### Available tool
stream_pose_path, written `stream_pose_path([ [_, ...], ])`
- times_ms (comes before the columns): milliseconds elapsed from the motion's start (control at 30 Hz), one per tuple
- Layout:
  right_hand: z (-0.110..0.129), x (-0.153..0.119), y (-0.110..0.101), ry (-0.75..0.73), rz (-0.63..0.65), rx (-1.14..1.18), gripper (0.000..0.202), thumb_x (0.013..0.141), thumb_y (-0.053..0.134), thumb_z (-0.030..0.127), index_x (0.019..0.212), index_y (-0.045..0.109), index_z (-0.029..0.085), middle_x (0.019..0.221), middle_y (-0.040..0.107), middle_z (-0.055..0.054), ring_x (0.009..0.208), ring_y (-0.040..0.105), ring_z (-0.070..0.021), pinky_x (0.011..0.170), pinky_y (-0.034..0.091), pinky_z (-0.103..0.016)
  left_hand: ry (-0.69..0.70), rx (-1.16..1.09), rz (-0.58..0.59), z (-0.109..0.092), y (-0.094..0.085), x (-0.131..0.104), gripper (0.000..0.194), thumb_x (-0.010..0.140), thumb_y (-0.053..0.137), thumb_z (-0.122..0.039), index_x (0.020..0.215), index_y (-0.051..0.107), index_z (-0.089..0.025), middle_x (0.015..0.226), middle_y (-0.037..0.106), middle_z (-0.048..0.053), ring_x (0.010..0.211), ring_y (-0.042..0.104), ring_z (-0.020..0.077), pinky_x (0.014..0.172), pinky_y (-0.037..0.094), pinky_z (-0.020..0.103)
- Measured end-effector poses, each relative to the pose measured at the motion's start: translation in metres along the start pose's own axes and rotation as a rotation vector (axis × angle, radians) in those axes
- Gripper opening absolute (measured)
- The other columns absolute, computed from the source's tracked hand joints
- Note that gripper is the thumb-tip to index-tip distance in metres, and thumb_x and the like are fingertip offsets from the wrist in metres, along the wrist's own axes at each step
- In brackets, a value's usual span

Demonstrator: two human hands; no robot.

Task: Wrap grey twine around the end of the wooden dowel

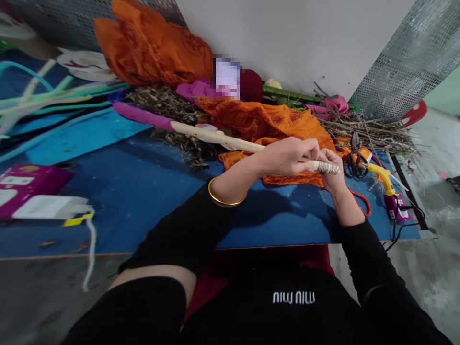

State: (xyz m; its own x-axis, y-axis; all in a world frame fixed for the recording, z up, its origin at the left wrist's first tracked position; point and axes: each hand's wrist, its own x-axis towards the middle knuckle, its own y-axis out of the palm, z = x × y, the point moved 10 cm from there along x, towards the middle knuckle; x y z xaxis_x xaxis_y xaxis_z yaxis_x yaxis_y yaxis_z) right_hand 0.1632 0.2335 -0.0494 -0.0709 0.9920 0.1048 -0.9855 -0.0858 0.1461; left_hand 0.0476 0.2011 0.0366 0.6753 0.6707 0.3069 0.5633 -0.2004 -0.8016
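A long pale stick (pixel 219 138) slants over the blue table, its far left part wrapped in magenta material (pixel 143 115). Around its right end runs a coil of thin dark cord (pixel 327 167). My left hand (pixel 287 155) is closed on the stick just left of the coil, fingers pinched. Close against it, my right hand (pixel 332 165) has its fingers bent round the coiled end. The fingertips of both hands nearly meet, and they partly hide the stick. Orange patterned cloth (pixel 287 124) lies behind and beneath my hands.
Black-handled scissors (pixel 355 160), red handles (pixel 362 202) and a yellow glue gun (pixel 383 177) lie to the right on the blue table (pixel 143 191). Dry twigs (pixel 377 132) are behind them. At the left are colored tubes (pixel 53 98) and a purple box (pixel 32 184).
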Motion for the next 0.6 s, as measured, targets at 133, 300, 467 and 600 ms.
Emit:
stream_pose_path([
  [133,-0.011,-0.003,0.004,0.080,0.004,0.004,0.039,0.070,0.078,0.053,0.068,0.052,0.024,0.051,0.041,0.010,0.045,0.029,-0.0054,0.044,0.024,-0.023,0.007,-0.058,-0.018,0.001,0.000,0.001,0.031,0.090,0.064,-0.018,0.121,0.062,-0.019,0.092,0.080,-0.001,0.078,0.071,0.0141,0.074,0.045,0.022],
  [300,-0.025,-0.003,0.009,0.163,0.007,0.109,0.027,0.061,0.077,0.034,0.072,0.055,0.023,0.049,0.039,0.011,0.043,0.027,-0.0045,0.043,0.019,-0.023,-0.009,-0.102,-0.094,0.009,0.001,0.003,0.025,0.087,0.066,-0.019,0.111,0.071,-0.018,0.101,0.081,0.003,0.089,0.074,0.0165,0.078,0.049,0.024],
  [467,-0.024,-0.005,0.005,0.081,-0.058,0.031,0.037,0.071,0.073,0.048,0.062,0.046,0.024,0.047,0.033,0.010,0.043,0.026,-0.0053,0.044,0.020,-0.024,-0.044,-0.250,-0.224,0.016,-0.008,0.001,0.019,0.086,0.064,-0.022,0.102,0.071,-0.016,0.091,0.081,0.002,0.081,0.074,0.0150,0.074,0.052,0.023],
  [600,0.009,-0.012,0.006,-0.210,-0.093,-0.252,0.038,0.088,0.063,0.056,0.072,0.057,0.023,0.057,0.046,0.005,0.058,0.044,-0.0105,0.056,0.039,-0.025,-0.123,-0.310,-0.316,0.028,-0.015,-0.002,0.019,0.086,0.062,-0.024,0.101,0.070,-0.015,0.090,0.081,0.003,0.081,0.076,0.0168,0.077,0.056,0.026],
])
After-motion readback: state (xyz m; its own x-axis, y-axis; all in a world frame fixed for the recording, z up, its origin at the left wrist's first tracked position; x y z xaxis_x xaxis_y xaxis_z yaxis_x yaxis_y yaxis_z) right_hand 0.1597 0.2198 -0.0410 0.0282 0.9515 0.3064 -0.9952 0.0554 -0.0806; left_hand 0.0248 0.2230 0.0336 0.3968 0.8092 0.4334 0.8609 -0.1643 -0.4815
